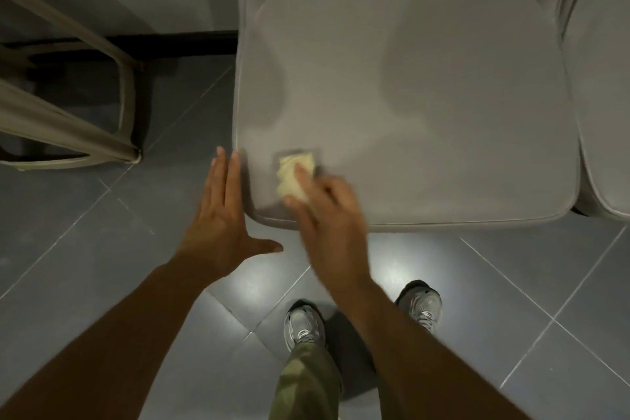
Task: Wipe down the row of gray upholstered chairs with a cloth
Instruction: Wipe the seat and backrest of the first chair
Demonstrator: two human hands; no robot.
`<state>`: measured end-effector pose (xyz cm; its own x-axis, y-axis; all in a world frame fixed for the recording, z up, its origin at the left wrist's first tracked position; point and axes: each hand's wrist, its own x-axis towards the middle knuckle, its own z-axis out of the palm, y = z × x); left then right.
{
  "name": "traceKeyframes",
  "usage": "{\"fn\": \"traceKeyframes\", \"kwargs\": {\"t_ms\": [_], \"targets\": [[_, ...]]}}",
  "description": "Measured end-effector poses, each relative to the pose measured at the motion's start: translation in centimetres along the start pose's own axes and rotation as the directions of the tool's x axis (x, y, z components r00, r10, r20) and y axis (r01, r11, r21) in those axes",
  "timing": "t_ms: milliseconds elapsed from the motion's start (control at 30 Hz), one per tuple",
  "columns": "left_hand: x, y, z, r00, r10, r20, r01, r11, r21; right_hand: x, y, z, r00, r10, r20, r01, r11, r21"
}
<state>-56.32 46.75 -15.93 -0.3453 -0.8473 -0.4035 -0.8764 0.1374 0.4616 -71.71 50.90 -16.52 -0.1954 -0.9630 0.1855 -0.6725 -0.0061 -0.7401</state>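
Nearest the camera, two gray sneakers (303, 324) and a camo trouser leg (306, 382) stand on dark glossy floor tiles (102, 249). Just ahead, right hand (320, 211) is motion-blurred, its grip pressed down on a small pale-yellow cloth (291, 172), fingers flat over it, thumb side hard to read. Cloth sits on the front-left corner of the chair seat (426, 95), crumpled, soft, long axis running roughly front to back. Left hand (221, 211) is released, fingers straight and spread, empty, fingertips at the seat's left edge; touching or just beside it, cannot tell. Right hand is the one on the cloth; left only steadies, by my read. Unwiped seat lies ahead and to the right of the cloth, so the coming stroke likely goes that way. Seat is gray woven upholstery, matte, rounded corners, piped rim, two shallow dimples mid-cushion. Next chair (600, 95) abuts on the right, same fabric. Far left, a beige frame (68, 133) of thin bars stands apart; dark baseboard (177, 41) and pale wall behind.
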Motion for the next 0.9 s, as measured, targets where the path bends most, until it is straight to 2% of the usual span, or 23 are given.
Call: {"fn": "traceKeyframes", "kwargs": {"t_ms": [67, 133, 167, 233, 300, 400, 467, 500, 567, 633, 733, 800, 900], "targets": [[0.4, 1.6, -0.1, 0.999, 0.025, -0.035, -0.027, 0.999, -0.045, 1.5, 3.1, -2.8, 0.985, -0.002, -0.172, -0.017, 0.994, -0.108], [0.7, 2.8, 0.1, 0.997, 0.063, -0.047, -0.064, 0.998, -0.013, 3.5, 6.5, -6.3, 0.918, 0.161, -0.362, -0.234, 0.957, -0.169], [0.8, 3.3, 0.3, 0.996, 0.083, -0.035, -0.082, 0.996, 0.033, 4.2, 7.8, -8.0, 0.88, 0.277, -0.387, -0.365, 0.914, -0.175], [1.3, 3.8, 0.9, 0.991, 0.134, -0.005, -0.132, 0.98, 0.152, 3.8, 9.2, -9.0, 0.82, 0.417, -0.393, -0.502, 0.854, -0.14], [1.6, 4.2, 1.6, 0.989, 0.149, 0.006, -0.147, 0.963, 0.225, 2.6, 7.1, -6.9, 0.879, 0.381, -0.286, -0.433, 0.89, -0.143], [1.7, 5.5, 2.2, 0.994, 0.107, 0.027, -0.111, 0.963, 0.244, 0.2, 3.5, -3.7, 0.987, 0.147, -0.063, -0.156, 0.975, -0.157], [1.8, 6.4, 2.3, 0.991, 0.131, 0.03, -0.134, 0.956, 0.261, 0.0, 3.7, -5.1, 0.999, 0.008, 0.038, -0.002, 0.988, -0.156], [2.0, 7.1, 2.3, 0.99, 0.142, 0.027, -0.144, 0.953, 0.265, 0.2, 4.6, -6.8, 0.999, -0.011, 0.03, 0.016, 0.984, -0.177], [2.5, 8.5, 2.2, 0.989, 0.143, 0.025, -0.144, 0.955, 0.259, 0.4, 8.0, -10.7, 0.997, 0.006, -0.072, -0.023, 0.972, -0.233], [3.0, 9.8, 2.2, 0.988, 0.152, 0.022, -0.153, 0.957, 0.247, 0.6, 11.8, -15.0, 0.971, 0.115, -0.21, -0.171, 0.947, -0.272], [3.8, 10.9, 2.8, 0.986, 0.167, 0.03, -0.169, 0.956, 0.24, 0.9, 15.0, -18.1, 0.83, 0.398, -0.391, -0.5, 0.84, -0.208], [4.0, 11.2, 3.2, 0.988, 0.153, 0.032, -0.156, 0.959, 0.236, 0.1, 14.5, -15.9, 0.838, 0.376, -0.395, -0.486, 0.844, -0.228], [4.1, 11.3, 3.5, 0.99, 0.135, 0.038, -0.14, 0.959, 0.248, -0.1, 10.3, -9.9, 0.938, 0.288, -0.191, -0.319, 0.935, -0.156]]}}
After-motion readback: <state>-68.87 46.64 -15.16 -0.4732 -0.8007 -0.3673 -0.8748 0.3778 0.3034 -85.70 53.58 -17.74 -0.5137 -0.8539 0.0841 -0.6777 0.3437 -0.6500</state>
